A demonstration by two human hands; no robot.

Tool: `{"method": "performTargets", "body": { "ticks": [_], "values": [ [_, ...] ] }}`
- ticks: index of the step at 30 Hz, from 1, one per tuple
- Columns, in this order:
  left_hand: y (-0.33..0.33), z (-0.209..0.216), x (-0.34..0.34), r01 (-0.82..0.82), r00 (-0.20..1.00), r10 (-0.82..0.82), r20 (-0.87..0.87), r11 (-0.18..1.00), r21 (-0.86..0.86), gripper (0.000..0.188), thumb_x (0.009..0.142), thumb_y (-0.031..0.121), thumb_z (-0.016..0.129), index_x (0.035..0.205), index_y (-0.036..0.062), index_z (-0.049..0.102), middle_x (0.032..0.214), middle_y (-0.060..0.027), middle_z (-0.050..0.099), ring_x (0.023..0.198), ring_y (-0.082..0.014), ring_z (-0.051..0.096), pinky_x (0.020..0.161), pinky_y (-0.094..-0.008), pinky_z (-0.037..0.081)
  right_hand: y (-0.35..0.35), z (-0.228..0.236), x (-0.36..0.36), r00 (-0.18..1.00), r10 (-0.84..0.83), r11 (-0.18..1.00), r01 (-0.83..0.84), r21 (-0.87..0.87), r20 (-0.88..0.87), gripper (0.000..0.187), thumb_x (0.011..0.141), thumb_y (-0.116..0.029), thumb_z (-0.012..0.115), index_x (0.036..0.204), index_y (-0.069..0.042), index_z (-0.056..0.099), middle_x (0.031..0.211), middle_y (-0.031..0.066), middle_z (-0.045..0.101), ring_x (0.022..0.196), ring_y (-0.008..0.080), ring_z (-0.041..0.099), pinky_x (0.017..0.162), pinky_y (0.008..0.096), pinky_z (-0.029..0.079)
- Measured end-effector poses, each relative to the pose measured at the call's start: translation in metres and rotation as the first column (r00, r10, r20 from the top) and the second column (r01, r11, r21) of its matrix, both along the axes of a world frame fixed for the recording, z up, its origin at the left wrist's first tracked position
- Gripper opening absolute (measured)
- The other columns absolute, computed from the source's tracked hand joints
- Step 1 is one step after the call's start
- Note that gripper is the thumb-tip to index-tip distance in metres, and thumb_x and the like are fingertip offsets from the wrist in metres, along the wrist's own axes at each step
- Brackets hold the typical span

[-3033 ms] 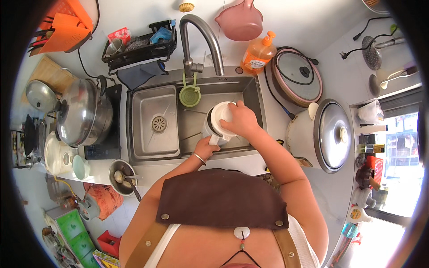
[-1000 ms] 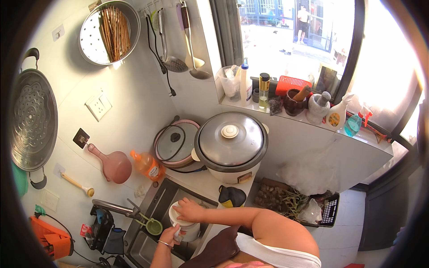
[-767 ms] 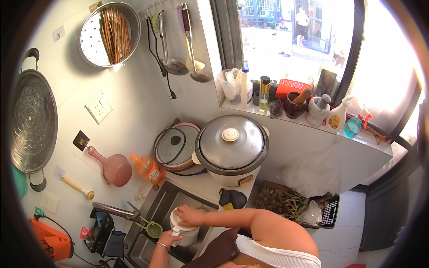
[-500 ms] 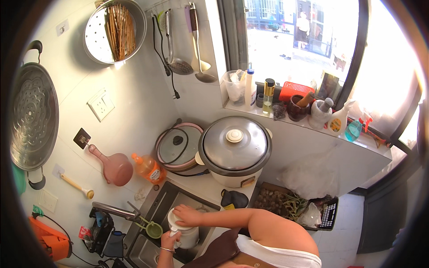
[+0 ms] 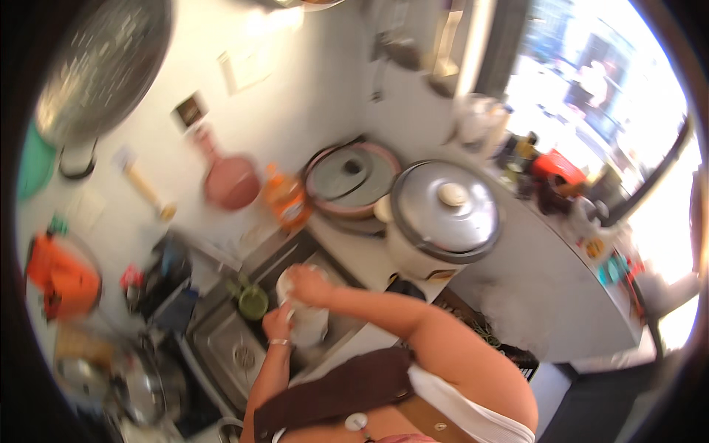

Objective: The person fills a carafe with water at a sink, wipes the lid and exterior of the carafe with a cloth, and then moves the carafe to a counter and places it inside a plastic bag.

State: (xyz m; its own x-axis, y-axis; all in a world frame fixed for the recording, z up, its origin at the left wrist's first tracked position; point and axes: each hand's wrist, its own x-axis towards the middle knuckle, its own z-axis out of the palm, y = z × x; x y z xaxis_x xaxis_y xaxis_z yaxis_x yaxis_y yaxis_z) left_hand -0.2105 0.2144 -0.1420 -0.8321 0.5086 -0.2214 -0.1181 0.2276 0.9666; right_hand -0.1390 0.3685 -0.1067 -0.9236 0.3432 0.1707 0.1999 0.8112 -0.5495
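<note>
Over the sink (image 5: 221, 341) is a white jug (image 5: 312, 328) with a side handle, tilted and blurred by motion. My left hand (image 5: 278, 322), with a bracelet at its wrist, is closed round the jug's handle. Across the jug's round white top lies my right hand (image 5: 310, 286), its fingers bent over it; blur hides whether they grip a lid or reach inside. A green strainer-like cup (image 5: 253, 303) hangs by the tap, just left of the jug.
Right of the sink stands a large cooker (image 5: 447, 210) with a metal lid, beside a glass-lidded pan (image 5: 351, 181). An orange bottle (image 5: 286, 203) is at the sink's back corner. Metal pots (image 5: 148, 384) sit at the lower left. A pink ladle (image 5: 230, 181) hangs on the wall.
The view has swung left and down, bringing the lower-left pots into sight. Both hands keep their places on the jug, which remains over the sink.
</note>
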Motion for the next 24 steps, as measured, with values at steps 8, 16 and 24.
{"method": "performTargets", "body": {
  "ticks": [8, 16, 24],
  "values": [
    [-0.018, 0.03, 0.0, -0.089, 0.994, 0.083, -0.071, 0.992, -0.088, 0.041, 0.078, 0.032, 0.066, 0.05, 0.0048, 0.054, 0.047, -0.0023, 0.05, 0.042, -0.0104, 0.044, 0.042, -0.0269, 0.031, -0.018, 0.01, -0.027, 0.991, 0.098, 0.979, -0.08, 0.188, -0.089, 0.05, 0.081, -0.027, 0.057, 0.122, 0.0, 0.048, 0.12, 0.0156, 0.052, 0.111, 0.0318, 0.048, 0.092, 0.0426, 0.04],
    [-0.028, 0.011, -0.002, -0.073, 0.987, 0.058, -0.151, 0.993, -0.096, 0.045, 0.078, 0.038, 0.065, 0.051, 0.0018, 0.056, 0.046, -0.0035, 0.05, 0.04, -0.0108, 0.045, 0.041, -0.0283, 0.032, -0.026, 0.017, -0.033, 0.997, 0.075, 0.966, -0.075, 0.249, 0.006, 0.056, 0.078, -0.027, 0.06, 0.125, -0.002, 0.045, 0.123, 0.0126, 0.05, 0.116, 0.0309, 0.044, 0.089, 0.0445, 0.042],
    [-0.034, 0.019, -0.003, -0.016, 0.986, -0.008, -0.165, 0.989, -0.144, 0.049, 0.079, 0.04, 0.063, 0.05, 0.0022, 0.055, 0.045, -0.0029, 0.049, 0.041, -0.0109, 0.045, 0.042, -0.0285, 0.032, -0.03, 0.021, -0.025, 0.995, 0.1, 0.967, -0.101, 0.234, 0.017, 0.063, 0.076, -0.026, 0.062, 0.131, -0.003, 0.041, 0.125, 0.0131, 0.049, 0.116, 0.0306, 0.045, 0.092, 0.0453, 0.038]
  ]
}}
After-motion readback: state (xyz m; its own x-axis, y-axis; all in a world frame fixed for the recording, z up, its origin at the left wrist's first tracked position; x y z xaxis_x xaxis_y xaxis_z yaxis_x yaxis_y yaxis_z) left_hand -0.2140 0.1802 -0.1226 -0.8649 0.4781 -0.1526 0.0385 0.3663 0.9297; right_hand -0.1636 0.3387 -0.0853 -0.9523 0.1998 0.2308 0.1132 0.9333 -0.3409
